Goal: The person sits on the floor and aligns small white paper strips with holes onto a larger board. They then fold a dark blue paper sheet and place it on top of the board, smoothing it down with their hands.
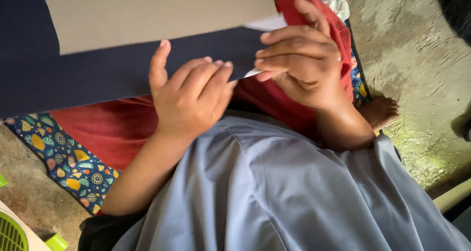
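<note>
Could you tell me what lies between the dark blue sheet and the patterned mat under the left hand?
In the head view, red cloth lies between the dark blue sheet and the patterned mat, beside the left hand.

Perhaps home; patterned mat (68,158), rough floor (417,60)
</note>
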